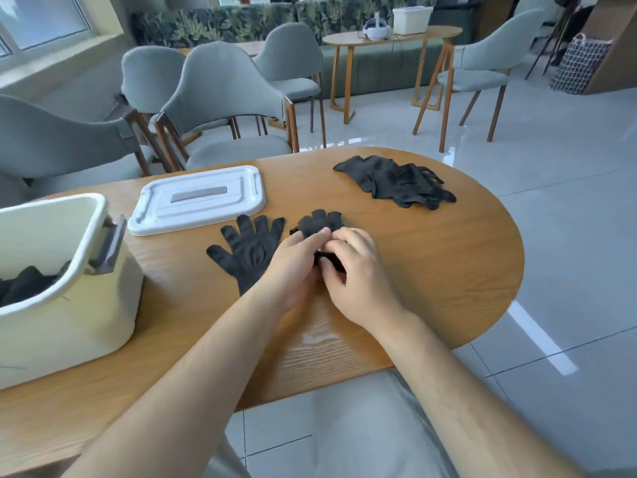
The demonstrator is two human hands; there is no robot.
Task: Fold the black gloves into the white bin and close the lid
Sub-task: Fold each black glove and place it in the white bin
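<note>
A black glove [319, 222] lies in the middle of the wooden table [431, 263], partly rolled or folded under both hands. My left hand [294, 267] pinches its near part with fingertips on the fabric. My right hand [358, 274] curls its fingers round the glove's cuff end. A second black glove [250, 246] lies flat, fingers spread, just to the left. A pile of black gloves [396, 181] sits at the far right. The white bin [69, 270] stands open at the left with black gloves [24, 284] inside. Its white lid [196, 201] lies flat behind the gloves.
Grey-green chairs [220, 98] stand beyond the table's far edge. A second wooden table [389, 39] with a white box and a headset stands further back. The rounded table end is at the right, with tiled floor beyond it.
</note>
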